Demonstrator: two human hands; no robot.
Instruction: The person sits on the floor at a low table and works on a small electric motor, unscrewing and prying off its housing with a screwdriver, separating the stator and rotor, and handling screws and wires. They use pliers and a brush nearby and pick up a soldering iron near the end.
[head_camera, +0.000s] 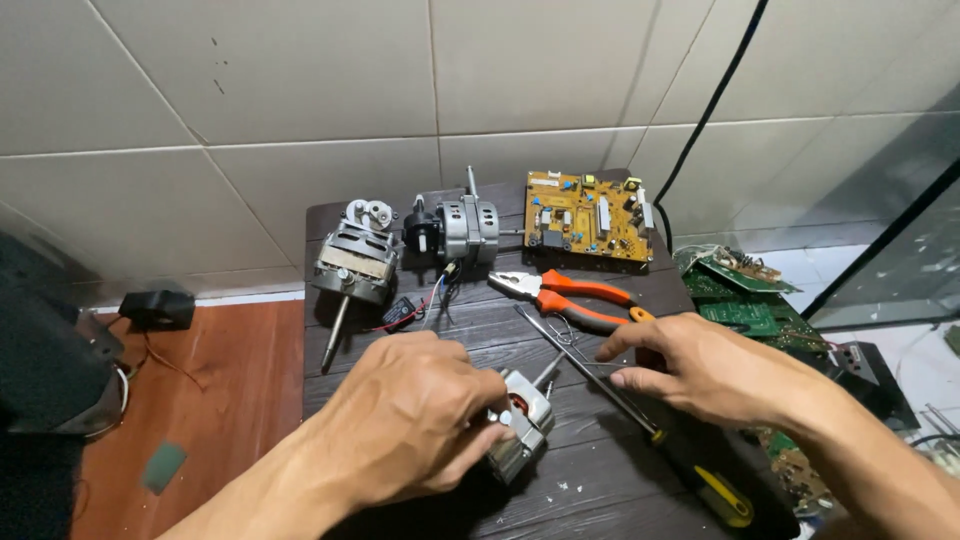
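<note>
Gripping a small electric motor (522, 420) with bare metal housing and copper windings showing, the left hand (415, 420) is curled tight around its near-left side, fingers clenched on the casing; the motor sits near the middle of a dark, wood-grained table (600, 490). The right hand (700, 368) lies half open just right of it, fingers stretched flat, fingertips touching a long thin screwdriver (610, 385) whose steel shaft runs diagonally from far-left to near-right, ending in a black and yellow handle; a firm grasp on it cannot be told. Far of the hands lie pliers (570, 298), grey steel jaws, orange grips. At the far edge: a ribbed grey motor with a long shaft (353, 265) at left, a rounder silver motor (460, 228) in the middle with red and blue wires trailing, and a flat mustard-yellow circuit board (585, 215) at right, rectangular and studded with small parts. Green circuit boards (750, 305) are heaped off the table's right side. Glossy pale tiles (300, 90) form the wall behind.
</note>
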